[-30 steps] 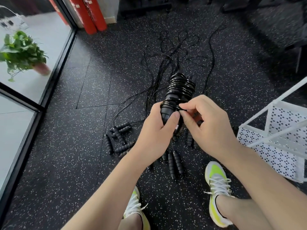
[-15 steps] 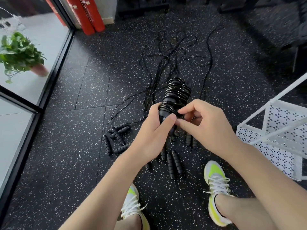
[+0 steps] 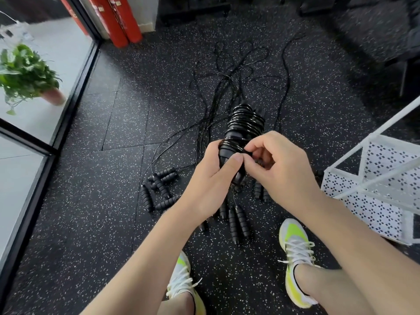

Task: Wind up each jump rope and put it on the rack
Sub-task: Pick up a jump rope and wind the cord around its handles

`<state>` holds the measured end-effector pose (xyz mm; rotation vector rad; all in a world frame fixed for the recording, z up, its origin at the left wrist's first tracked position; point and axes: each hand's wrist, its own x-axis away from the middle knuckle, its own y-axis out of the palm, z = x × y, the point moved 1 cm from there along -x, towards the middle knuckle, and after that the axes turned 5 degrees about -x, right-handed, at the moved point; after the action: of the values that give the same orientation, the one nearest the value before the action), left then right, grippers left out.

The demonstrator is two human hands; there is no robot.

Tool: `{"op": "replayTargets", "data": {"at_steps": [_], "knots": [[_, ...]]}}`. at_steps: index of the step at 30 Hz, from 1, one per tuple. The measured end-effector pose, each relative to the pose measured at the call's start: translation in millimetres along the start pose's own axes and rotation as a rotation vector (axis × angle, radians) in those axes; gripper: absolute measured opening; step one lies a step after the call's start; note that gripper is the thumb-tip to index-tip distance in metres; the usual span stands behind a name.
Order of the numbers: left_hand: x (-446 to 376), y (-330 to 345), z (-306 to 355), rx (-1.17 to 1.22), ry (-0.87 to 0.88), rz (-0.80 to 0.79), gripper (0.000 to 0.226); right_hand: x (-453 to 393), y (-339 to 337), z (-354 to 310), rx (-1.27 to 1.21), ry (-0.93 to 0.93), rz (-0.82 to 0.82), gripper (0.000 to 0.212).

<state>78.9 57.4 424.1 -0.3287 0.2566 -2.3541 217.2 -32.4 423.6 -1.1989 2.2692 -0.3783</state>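
2 hands (image 3: 238,173) grip wound rope (image 3: 244,123) | loose ropes (image 3: 231,73) beneath | rack (image 3: 377,192) right

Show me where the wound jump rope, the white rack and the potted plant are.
wound jump rope (image 3: 246,122), head view, on the coiled cord above the hands
white rack (image 3: 375,196), head view, on its perforated side panel
potted plant (image 3: 25,73), head view, on the green leaves

Gym room, black speckled rubber floor tiles (image 3: 109,223), jump ropes (image 3: 227,87) strewn about, red padded rolls (image 3: 118,21)
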Motion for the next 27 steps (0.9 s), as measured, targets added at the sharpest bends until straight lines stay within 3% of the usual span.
{"op": "replayTargets", "data": {"at_steps": [2, 6, 11, 16, 23, 27], "knots": [[-1, 0, -2, 0.003, -0.024, -0.008, 0.03, 1, 1, 5, 0.074, -0.11, 0.008, 0.009], [-1, -3, -4, -0.096, -0.025, -0.026, 0.03, 3, 6, 9, 0.043, -0.08, 0.092, 0.019], [-2, -4, -4, -0.131, -0.054, -0.015, 0.035, 2, 12, 15, 0.123, -0.219, 0.07, 0.021], [-3, -4, -8, -0.141, -0.098, -0.01, 0.036, 5, 19, 11, 0.174, -0.109, -0.013, 0.025], [2, 2, -16, -0.227, -0.113, -0.024, 0.042, -3, 8, 7, 0.238, 0.132, -0.254, 0.016], [0, -2, -15, -0.223, -0.09, -0.013, 0.041, -9, -7, 4, 0.064, 0.208, -0.324, 0.012]]}}
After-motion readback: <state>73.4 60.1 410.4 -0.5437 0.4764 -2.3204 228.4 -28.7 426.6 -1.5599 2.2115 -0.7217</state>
